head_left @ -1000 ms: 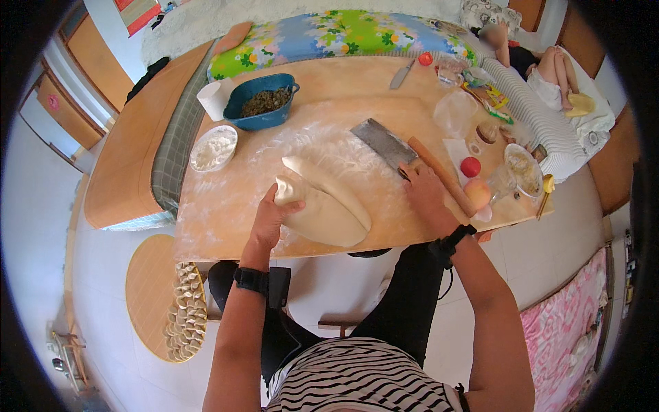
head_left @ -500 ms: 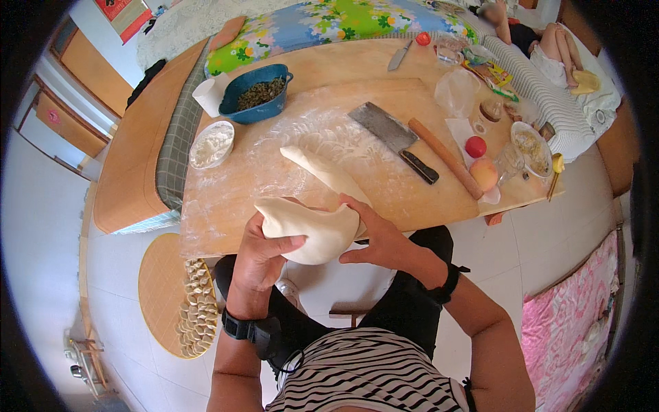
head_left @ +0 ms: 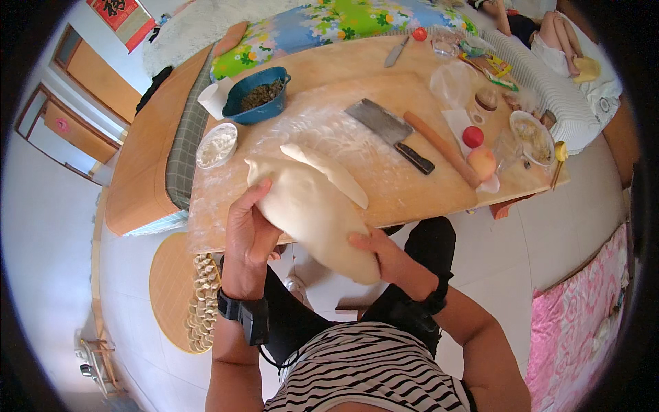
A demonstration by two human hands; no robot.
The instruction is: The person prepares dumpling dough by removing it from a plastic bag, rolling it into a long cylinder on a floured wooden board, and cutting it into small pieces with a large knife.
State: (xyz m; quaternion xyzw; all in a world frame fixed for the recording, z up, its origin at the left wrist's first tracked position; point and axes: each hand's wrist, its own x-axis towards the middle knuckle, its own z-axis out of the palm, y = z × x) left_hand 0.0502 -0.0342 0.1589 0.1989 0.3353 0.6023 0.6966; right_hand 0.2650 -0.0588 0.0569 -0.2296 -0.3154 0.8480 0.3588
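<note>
1. Left hand (head_left: 248, 230) cupped against the left side of a large lump of dough (head_left: 312, 213), fingers spread up along it, holding it off the board.
2. Right hand (head_left: 381, 255) under the lump's lower end, fingers curled round it, gripping from below.
3. Dough lifted over the near edge of the floured wooden board (head_left: 384, 185), its lower end hanging past that edge above the lap; a second, longer piece of dough (head_left: 328, 172) just behind it, whether lying on the board or joined to the lump not clear.
4. Open floured room on the board behind the dough, up to the cleaver (head_left: 388, 130) and the rolling pin (head_left: 439, 147) lying slantwise toward the right edge.
5. Near the left edge, a small white bowl (head_left: 217, 145) with white flour in it; beyond it toward the far left corner, a blue bowl (head_left: 257, 96) holding a dark green chopped filling.
6. Along the right edge, a red tomato (head_left: 472, 136), a peach-coloured fruit (head_left: 482, 163) and a white bowl (head_left: 532, 137) with pale contents.
7. Below the board's near left corner, a round woven tray (head_left: 168, 288) on the floor, rows of folded dumplings (head_left: 202, 302) along its right side.
</note>
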